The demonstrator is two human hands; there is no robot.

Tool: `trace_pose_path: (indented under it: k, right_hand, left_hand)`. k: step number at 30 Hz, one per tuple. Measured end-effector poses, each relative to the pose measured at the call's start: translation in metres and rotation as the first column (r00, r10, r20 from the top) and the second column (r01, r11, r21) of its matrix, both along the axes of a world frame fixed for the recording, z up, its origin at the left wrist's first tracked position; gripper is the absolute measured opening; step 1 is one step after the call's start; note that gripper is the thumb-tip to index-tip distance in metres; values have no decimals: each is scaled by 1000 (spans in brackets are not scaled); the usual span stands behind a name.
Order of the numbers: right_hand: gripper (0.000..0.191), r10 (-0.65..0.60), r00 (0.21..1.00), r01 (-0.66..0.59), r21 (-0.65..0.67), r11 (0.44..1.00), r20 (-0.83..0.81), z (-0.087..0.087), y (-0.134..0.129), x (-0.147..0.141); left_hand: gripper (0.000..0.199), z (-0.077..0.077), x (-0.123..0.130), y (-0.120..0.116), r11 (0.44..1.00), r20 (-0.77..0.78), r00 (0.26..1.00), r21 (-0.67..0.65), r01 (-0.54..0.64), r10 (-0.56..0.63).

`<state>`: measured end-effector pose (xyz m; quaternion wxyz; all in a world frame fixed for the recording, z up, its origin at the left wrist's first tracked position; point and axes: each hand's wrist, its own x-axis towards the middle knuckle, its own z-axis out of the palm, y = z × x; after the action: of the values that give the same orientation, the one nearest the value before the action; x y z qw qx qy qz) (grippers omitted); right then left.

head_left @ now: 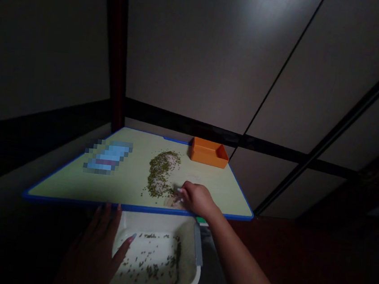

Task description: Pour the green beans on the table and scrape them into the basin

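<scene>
My right hand (199,198) rests low over the pale yellow board (139,139), its fingers pinched together at the lower right end of a pile of small green grains (158,171) with whitish powder mixed in. Whatever lies between those fingertips is too small to make out. A pinkish-white smear (170,202) shows on the board beside them. Below the board's blue front edge stands a white plastic bin (191,283), with dark grains scattered over its bottom. Spread open at the bin's left side, my left hand (100,245) has its thumb over the rim and its fingertips by the board's edge.
An orange open box (210,157) stands at the board's back right corner. On the left side lies a blurred-out light blue item (109,156). Dark grey panels (199,52) rise behind the board, and a dark red post (116,48) stands at the back left.
</scene>
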<state>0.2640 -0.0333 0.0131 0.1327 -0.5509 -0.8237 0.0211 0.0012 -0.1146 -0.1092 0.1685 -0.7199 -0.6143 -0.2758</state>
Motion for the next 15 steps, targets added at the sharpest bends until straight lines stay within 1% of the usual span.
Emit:
trace_pose_path:
  k: [3, 6, 11, 15]
  right_hand:
    - [31, -13, 995, 8, 50, 999, 98, 0, 1, -16]
    - [35, -26, 985, 12, 83, 996, 170, -2, 4, -26]
    - [34, -43, 955, 24, 66, 998, 294, 0, 6, -38]
    - [31, -73, 932, 53, 66, 996, 356, 4, 9, -42]
  left_hand:
    - [76, 2, -1, 0, 999, 2, 1000, -32, 6, -6]
    - [78, 5, -1, 0, 998, 13, 1000, -67, -7, 8]
    - [78, 13, 3, -1, 990, 33, 999, -138, -33, 38]
    - [77, 20, 7, -5, 981, 34, 997, -188, -55, 62]
